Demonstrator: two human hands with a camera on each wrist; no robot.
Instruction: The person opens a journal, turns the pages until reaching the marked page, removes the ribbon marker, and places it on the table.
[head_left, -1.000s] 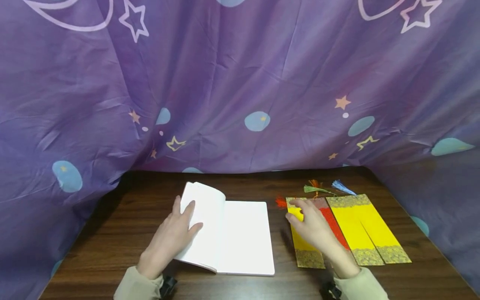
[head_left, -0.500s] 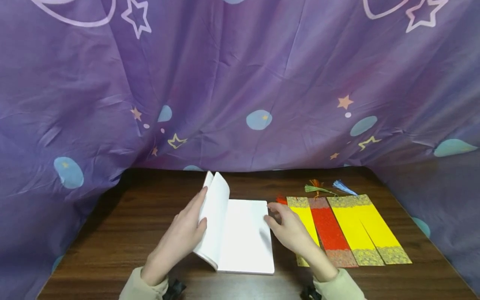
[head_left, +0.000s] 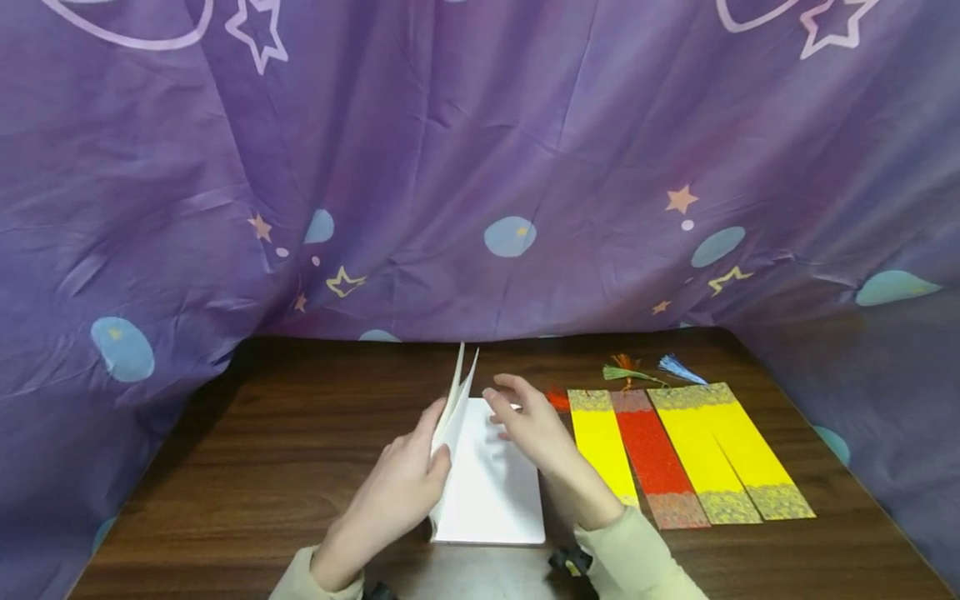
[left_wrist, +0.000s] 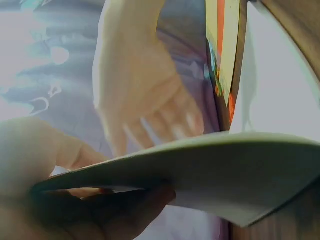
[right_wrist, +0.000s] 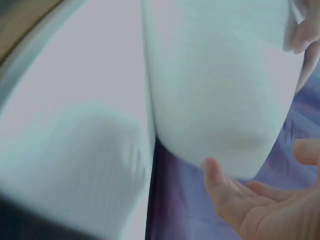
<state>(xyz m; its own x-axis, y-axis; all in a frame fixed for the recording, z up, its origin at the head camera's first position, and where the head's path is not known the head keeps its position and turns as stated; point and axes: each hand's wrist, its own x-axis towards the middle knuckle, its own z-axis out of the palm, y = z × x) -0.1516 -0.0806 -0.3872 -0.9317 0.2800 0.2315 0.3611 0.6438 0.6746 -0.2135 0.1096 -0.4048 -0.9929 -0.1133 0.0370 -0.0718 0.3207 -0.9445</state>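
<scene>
A blank white notebook (head_left: 491, 500) lies on the table, its right-hand page flat and its left part raised nearly upright. My left hand (head_left: 397, 487) grips that raised cover and pages, thumb on the inner side and fingers behind; the left wrist view shows the lifted cover (left_wrist: 240, 175) between thumb and fingers. Over the flat page's upper right hovers my right hand (head_left: 540, 433), fingers loosely bent and holding nothing. In the right wrist view, its fingers (right_wrist: 215, 175) are close to the lifted page (right_wrist: 215, 90), and a hand's shadow falls on the flat one.
Right of the notebook lie a yellow bookmark (head_left: 600, 442), a red bookmark (head_left: 660, 454) and two more yellow bookmarks (head_left: 697, 450) at the far right. Red, green, orange and blue tassels (head_left: 678, 368) show along their top ends. A purple curtain (head_left: 420, 167) hangs behind the wooden table (head_left: 247, 450).
My left hand has swung the notebook's left side up from leaning leftward to nearly upright. My right hand has moved left from above the bookmarks to over the flat page.
</scene>
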